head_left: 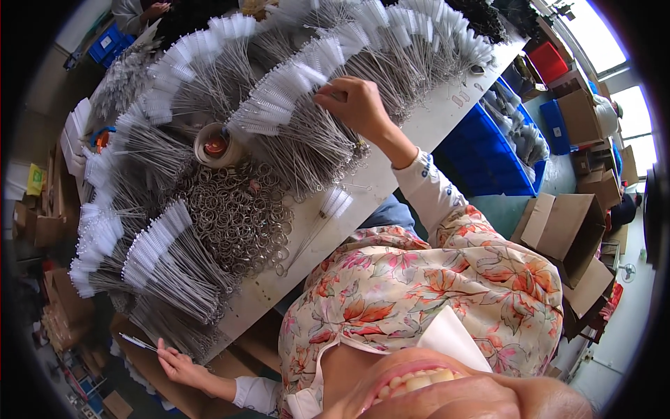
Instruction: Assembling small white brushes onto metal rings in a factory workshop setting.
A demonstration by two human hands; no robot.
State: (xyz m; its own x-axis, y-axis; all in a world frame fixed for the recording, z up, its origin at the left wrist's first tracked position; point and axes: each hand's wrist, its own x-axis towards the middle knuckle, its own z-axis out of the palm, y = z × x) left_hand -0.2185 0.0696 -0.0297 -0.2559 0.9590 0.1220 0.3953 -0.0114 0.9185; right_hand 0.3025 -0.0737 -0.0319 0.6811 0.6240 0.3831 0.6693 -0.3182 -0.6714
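My right hand (357, 106) reaches out over the white table (433, 119) and pinches at the white bristle ends of a fanned row of thin wire brushes (279, 98). My left hand (176, 363) is down at the table's near left corner, fingers closed on one thin wire brush with a white tip (136, 341). Next to it lie more bundles of wire brushes (164, 258). Both arms wear white sleeves under a floral top.
A heap of metal key rings (237, 216) lies mid-table beside a round roll holding something orange (213, 145). Two loose brushes (333, 204) rest near the table edge. Blue bins (488, 157), open cardboard boxes (558, 234) and a red crate (548, 61) stand to the right. Another person's hand (155, 10) shows at top left.
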